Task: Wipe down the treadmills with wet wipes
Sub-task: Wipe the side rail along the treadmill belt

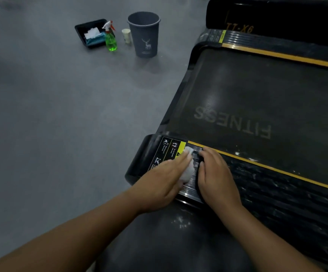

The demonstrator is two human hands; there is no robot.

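Observation:
A black treadmill [257, 91] with yellow stripes and a belt marked FITNESS fills the right side. My left hand [165, 179] presses a white wet wipe [188, 169] flat onto the near ribbed side rail, beside a yellow and black warning label [171, 150]. My right hand [216, 173] rests on the same rail just right of the wipe, its fingertips touching the rail near the wipe's edge. Most of the wipe is hidden under my left hand. White specks dot the rail further right.
On the grey floor at the back stand a dark bin with a deer print [144, 34], a small paper cup [126, 35], a green spray bottle [111, 39] and a black tray [84, 30] holding white wipes and a blue pack. My dark-clothed knee [169, 242] is below.

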